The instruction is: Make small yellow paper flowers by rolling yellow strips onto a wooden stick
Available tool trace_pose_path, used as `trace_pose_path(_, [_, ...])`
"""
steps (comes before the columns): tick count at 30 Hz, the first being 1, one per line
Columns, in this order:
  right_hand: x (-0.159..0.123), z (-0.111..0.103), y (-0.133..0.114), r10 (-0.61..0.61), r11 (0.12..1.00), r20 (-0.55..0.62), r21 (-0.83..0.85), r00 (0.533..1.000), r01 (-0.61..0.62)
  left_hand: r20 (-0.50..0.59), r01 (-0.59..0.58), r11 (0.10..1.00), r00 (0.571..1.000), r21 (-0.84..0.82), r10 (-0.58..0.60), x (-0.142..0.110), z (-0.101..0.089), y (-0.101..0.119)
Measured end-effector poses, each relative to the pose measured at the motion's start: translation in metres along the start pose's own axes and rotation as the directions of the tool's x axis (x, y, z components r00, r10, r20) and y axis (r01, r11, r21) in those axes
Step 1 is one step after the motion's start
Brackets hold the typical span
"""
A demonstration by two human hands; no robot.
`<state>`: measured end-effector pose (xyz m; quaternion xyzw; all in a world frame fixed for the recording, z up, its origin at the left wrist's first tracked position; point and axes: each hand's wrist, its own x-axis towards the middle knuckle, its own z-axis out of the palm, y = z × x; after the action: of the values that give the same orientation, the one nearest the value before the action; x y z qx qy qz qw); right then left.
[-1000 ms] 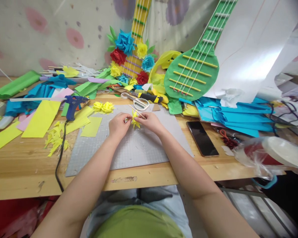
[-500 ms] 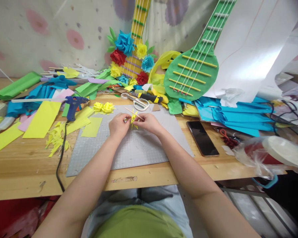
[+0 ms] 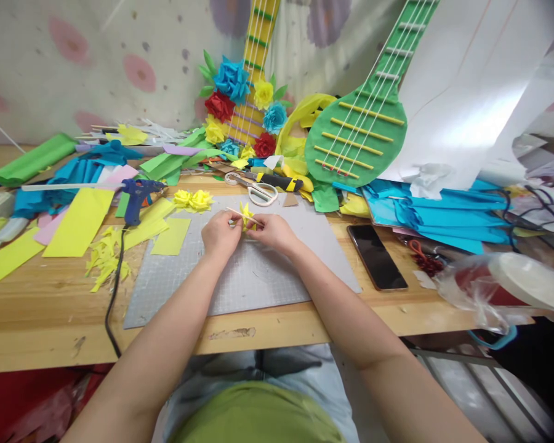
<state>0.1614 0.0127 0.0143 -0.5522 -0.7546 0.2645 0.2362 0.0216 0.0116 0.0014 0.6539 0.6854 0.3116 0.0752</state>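
Above the grey cutting mat (image 3: 258,283), my two hands meet over a small yellow paper flower (image 3: 246,212) with pointed petals. My left hand (image 3: 220,235) is closed in a pinch at the flower's left side; its fingertips are partly hidden. My right hand (image 3: 274,232) pinches a thin wooden stick (image 3: 234,211), which slants across the petals. Left of my hands, finished yellow paper flowers (image 3: 192,200) lie at the mat's top edge. A yellow paper square (image 3: 170,237) rests over the mat's left side.
A blue glue gun (image 3: 137,198) with a trailing cord stands left, near yellow strips (image 3: 106,255). White-handled scissors (image 3: 262,194) lie beyond my hands. A phone (image 3: 377,257) is on the right. Behind lean a green paper instrument (image 3: 357,141) and a yellow one with flowers.
The stick has shifted left and lower across the flower, and the flower has turned slightly. My right hand has closed in a little; my left hand has barely moved.
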Motion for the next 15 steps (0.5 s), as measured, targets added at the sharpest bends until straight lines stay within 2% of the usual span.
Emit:
trace_pose_path(6, [-0.003,0.001,-0.004,-0.011,0.997,-0.009,-0.079,1.000,0.010,-0.017,0.006,1.000,1.000,0.003,-0.006,0.000,0.000,-0.003])
trace_pose_path(12, [-0.001,0.004,0.004,-0.031,0.999,-0.037,0.043,0.999,0.033,-0.028,-0.068,0.997,0.997,-0.036,0.067,0.003,0.004,-0.009])
trace_pose_path(15, [0.003,0.005,0.006,0.010,0.995,-0.084,0.104,0.996,-0.001,-0.128,-0.151,0.987,0.981,-0.046,0.144,0.001,0.000,-0.006])
